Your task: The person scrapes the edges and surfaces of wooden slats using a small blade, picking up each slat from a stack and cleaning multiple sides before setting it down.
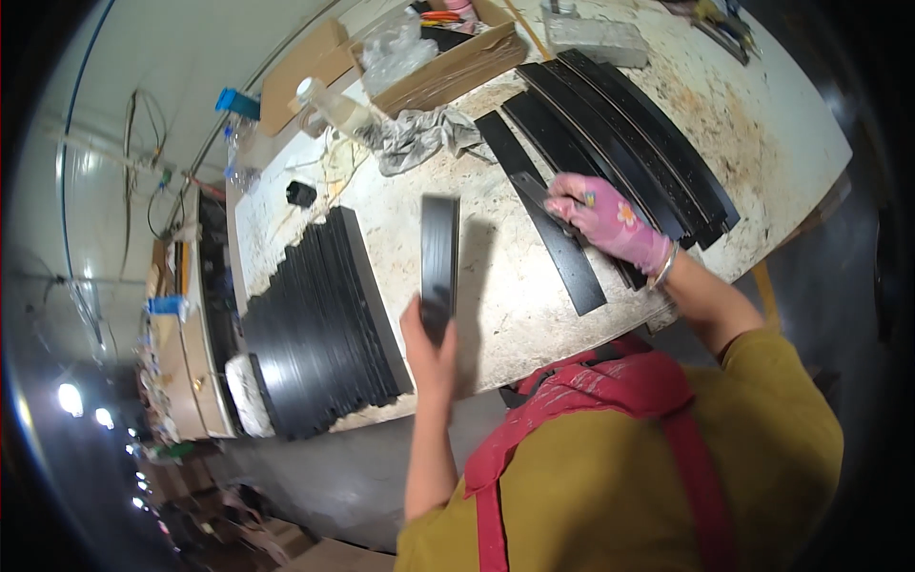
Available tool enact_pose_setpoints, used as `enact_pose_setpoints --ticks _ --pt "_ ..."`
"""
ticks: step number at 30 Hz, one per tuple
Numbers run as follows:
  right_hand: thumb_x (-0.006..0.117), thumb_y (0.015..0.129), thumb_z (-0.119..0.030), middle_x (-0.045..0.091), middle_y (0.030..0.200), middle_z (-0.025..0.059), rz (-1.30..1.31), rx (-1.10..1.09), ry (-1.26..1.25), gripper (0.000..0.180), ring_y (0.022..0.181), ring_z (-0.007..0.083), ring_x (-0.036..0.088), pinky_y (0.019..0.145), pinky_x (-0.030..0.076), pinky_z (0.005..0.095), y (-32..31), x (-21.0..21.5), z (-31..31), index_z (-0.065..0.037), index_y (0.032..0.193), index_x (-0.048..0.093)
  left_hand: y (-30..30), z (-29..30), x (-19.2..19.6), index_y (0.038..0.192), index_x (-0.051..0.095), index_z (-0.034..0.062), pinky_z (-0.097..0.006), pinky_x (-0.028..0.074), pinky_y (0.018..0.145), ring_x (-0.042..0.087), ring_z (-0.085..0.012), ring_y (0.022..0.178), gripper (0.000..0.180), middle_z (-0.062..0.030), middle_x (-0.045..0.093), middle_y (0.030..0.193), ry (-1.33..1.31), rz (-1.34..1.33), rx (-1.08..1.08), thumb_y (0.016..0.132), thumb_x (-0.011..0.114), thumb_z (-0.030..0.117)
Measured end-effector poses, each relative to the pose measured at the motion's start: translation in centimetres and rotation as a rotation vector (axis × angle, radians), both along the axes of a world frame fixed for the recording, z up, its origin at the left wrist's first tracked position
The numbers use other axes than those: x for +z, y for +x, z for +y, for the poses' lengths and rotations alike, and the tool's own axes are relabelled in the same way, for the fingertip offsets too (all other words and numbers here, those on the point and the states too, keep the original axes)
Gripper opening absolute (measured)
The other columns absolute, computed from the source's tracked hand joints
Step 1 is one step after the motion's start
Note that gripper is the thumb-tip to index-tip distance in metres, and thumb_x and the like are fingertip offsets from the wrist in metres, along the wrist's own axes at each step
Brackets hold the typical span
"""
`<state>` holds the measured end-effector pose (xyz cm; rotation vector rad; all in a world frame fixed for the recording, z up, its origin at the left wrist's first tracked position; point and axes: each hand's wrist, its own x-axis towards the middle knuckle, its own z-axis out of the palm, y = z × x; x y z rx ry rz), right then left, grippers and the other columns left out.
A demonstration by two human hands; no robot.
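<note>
My bare left hand (431, 355) grips the lower end of a flat black strip (438, 253), held up over the table between two groups of similar strips. My right hand (615, 221), in a pink glove with a flower pattern, is closed round a small flat metal tool (530, 191); its exact kind is hard to make out. Beneath that tool a single black strip (577, 274) lies slantwise on the table. Several more long black strips (610, 124) rest beside it to the right. On the left, many black strips (305, 324) lie packed side by side in a fanned row.
A cardboard box (448, 71) with plastic bags and small tools stands at the back. Near it are a grey rag (429, 138), a bottle (334, 107) and a small black cup (301, 194). A grey block (596, 41) sits at the far edge of the stained white table (381, 224).
</note>
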<state>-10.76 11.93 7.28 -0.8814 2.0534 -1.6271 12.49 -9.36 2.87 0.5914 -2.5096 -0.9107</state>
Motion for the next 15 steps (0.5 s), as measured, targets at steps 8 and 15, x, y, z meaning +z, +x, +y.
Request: enact_pose_setpoints --ticks 8,15 --pt "0.059 0.089 -0.022 0.059 0.084 0.012 0.302 0.465 -0.181 0.022 0.077 0.0281 0.059 0.069 0.044 0.0336 -0.8 6.6 -4.5 -0.001 0.094 0.06 5.5 4.1 2.9 0.135 0.04 0.0018 -0.041 0.036 0.098 0.044 -0.0366 0.116 0.068 -0.0206 0.041 0.128 -0.253 0.051 -0.145 0.074 0.068 0.009" --pt "0.057 0.089 -0.027 0.059 0.078 0.0138 0.595 0.454 -0.3 0.024 0.072 0.0307 0.06 0.064 0.044 0.0392 -0.5 5.4 -5.1 -0.004 0.095 0.059 5.0 4.1 3.1 0.134 0.042 0.0014 -0.04 0.036 0.099 0.044 -0.0361 0.116 0.066 -0.0202 0.042 0.128 -0.222 0.041 -0.138 0.074 0.068 0.007"
